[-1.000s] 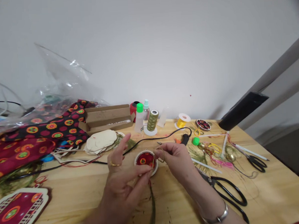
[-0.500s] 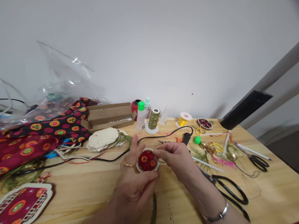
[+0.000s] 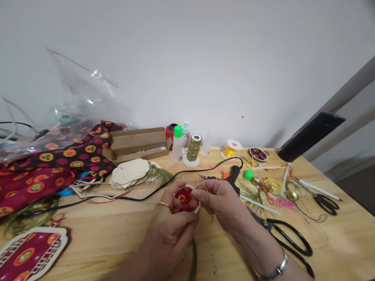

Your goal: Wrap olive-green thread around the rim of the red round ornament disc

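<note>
A small round fabric-covered ornament, dark red with a pale rim, is gripped by my left hand, its curled fingers at the left edge and thumb along the bottom. At the ornament's right edge, my right hand pinches a thin olive-green thread between thumb and forefinger. Part of the ornament is hidden behind the fingers. Below my hands on the wooden table lies a green tassel. Black-handled scissors rest beside my right forearm.
A glue gun with a black cable lies beyond my right hand. Behind stand a green thread spool, a green-capped bottle and a yellow cord spool. Patterned fabric, a cardboard box and a larger ornament occupy the left.
My left forefinger, raised before, has bent down onto the ornament. The left fingers now close round its edge and cover more of it. My right hand keeps its pinch at the right edge.
</note>
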`<state>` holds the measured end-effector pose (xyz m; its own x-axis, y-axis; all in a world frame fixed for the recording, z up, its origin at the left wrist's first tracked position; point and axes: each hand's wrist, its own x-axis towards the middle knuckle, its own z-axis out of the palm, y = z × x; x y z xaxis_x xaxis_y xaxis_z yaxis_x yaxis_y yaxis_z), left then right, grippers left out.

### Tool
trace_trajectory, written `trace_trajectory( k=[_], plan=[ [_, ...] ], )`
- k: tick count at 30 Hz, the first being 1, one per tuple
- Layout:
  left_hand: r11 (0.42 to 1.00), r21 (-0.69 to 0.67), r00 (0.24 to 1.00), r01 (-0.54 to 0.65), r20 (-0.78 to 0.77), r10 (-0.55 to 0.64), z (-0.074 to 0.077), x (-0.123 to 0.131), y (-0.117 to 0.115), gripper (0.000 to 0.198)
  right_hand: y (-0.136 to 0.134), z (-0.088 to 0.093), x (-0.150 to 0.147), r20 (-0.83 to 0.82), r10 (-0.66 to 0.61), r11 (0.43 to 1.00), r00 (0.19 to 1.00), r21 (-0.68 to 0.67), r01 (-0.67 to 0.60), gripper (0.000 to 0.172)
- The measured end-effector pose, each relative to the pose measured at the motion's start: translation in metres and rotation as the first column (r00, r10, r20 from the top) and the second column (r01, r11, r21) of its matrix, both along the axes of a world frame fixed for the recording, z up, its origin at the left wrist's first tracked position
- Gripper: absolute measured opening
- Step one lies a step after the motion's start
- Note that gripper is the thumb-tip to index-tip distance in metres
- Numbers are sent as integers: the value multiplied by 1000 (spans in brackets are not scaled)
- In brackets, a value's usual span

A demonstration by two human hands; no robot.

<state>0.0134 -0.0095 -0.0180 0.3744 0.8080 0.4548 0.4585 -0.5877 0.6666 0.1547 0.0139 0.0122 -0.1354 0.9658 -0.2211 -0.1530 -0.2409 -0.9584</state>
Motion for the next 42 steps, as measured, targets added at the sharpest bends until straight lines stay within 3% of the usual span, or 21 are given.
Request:
trace_trajectory(
  k=[6,9,11,13,14,16,19,27,31,34,37,39,41,42],
  plan=[
    [996,-78,998,39,51,-35,2,-5,-1,19,1,-3,0,33,-6,1000,999,25,5,22],
    [969,-245,995,27,104,-2,5,-7,-2,8,1,-4,2,58,0,999,998,36,-2,17],
    [901,-433,968,29,238,84,6,-6,0,9,1,-3,2,62,5,999,998,32,-7,14],
    [793,-603,901,89,388,194,7,-4,3,18,0,-3,1,62,14,999,998,27,-16,13],
    [739,-661,877,131,425,225,7,-3,5,29,0,-2,0,63,20,999,998,24,-22,13],
    [696,-702,879,153,418,229,9,-2,9,34,-1,-2,-2,69,33,999,997,21,-34,15],
    [721,-686,931,103,321,172,13,-3,12,19,-2,-2,-3,80,55,998,995,30,-58,17],
    [775,-632,967,-14,187,171,17,-12,13,21,4,-2,6,113,21,999,993,26,-24,18],
    [783,-599,963,-168,69,260,16,-20,23,24,6,-1,10,138,13,999,990,45,-19,19],
    [847,-415,929,-332,12,370,12,-26,32,23,5,-1,11,156,17,999,988,43,-24,19],
    [838,-253,849,-483,97,519,10,-27,32,24,3,0,9,171,27,999,985,28,-32,18],
    [869,-218,831,-445,261,491,11,-23,26,31,1,0,7,170,41,999,985,18,-45,17],
    [922,-300,824,-243,437,360,14,-17,18,36,-1,0,4,177,59,998,982,17,-63,18],
    [922,-371,829,-108,478,290,15,-14,15,38,-1,-1,2,187,72,997,980,23,-77,18]
  ],
)
